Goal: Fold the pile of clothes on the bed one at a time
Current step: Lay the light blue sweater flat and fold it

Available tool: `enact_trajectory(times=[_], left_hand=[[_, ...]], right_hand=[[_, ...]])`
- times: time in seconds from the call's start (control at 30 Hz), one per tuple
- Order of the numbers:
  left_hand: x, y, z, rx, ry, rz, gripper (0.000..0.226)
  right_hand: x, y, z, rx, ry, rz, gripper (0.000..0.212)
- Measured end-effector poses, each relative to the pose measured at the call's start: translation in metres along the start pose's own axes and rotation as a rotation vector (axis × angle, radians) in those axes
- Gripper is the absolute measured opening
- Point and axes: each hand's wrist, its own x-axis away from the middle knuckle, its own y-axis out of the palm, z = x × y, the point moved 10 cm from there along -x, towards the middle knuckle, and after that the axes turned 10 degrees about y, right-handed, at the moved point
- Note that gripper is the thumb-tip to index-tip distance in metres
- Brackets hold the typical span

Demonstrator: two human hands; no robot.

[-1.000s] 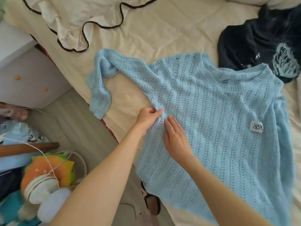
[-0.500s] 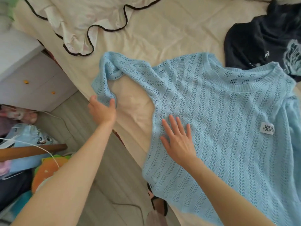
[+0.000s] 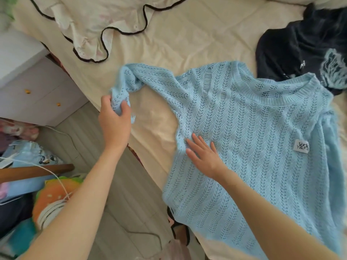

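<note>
left hand (image 3: 115, 119): fingers clamped on sleeve cuff (image 3: 120, 99)
right hand (image 3: 203, 156): fingers flat, apart, pinning sweater (image 3: 253, 147)
risk: loose knit snags or stretches if yanked

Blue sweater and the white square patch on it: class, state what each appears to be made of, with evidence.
Blue sweater: open-knit yarn, soft and matte; eyelet holes and a ribbed collar show. The fibre can't be told.
White patch: likely a woven or printed fabric label, flat, with dark lettering.

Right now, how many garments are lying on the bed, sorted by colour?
Light blue: 1, the knit sweater
Dark navy: 1, the printed top
Cream with black trim: 1, the ruffled garment
Total: 3
</note>
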Motion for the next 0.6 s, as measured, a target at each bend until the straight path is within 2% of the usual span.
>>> enact_trajectory(times=[0.07,0.13,0.2,0.27,0.37,0.4,0.43,0.5,0.57,0.6], left_hand=[[0.015,-0.002,0.046,-0.062,0.153,-0.029,0.017],[0.04,0.014,0.104,-0.081,0.336,-0.133,0.019],[0.081,0.045,0.156,-0.033,0.475,-0.312,0.018],[0.137,0.087,0.189,0.024,0.507,-0.573,0.024],[0.247,0.156,0.191,-0.009,0.405,-1.174,0.041],[0.282,0.168,0.182,-0.013,0.349,-1.335,0.045],[0.31,0.174,0.172,0.001,0.291,-1.426,0.046],[0.339,0.175,0.147,0.023,0.175,-1.437,0.042],[0.344,0.17,0.113,0.007,0.019,-1.304,0.035],[0.342,0.166,0.095,0.008,-0.082,-1.205,0.032]], right_hand=[[0.019,-0.02,0.005,-0.497,0.106,-0.004,0.054],[0.045,-0.036,0.026,-1.054,0.236,-0.035,0.056],[0.075,-0.049,0.055,-1.519,0.306,-0.071,0.056],[0.105,-0.059,0.095,-1.753,0.32,-0.065,0.059],[0.141,-0.057,0.16,-1.762,0.428,-0.007,0.058],[0.15,-0.051,0.183,-1.694,0.514,0.013,0.058],[0.158,-0.043,0.205,-1.602,0.599,0.032,0.057],[0.169,-0.028,0.238,-1.411,0.7,0.078,0.049],[0.169,-0.023,0.253,-1.211,0.689,0.162,0.042],[0.168,-0.024,0.255,-1.072,0.659,0.212,0.048]])
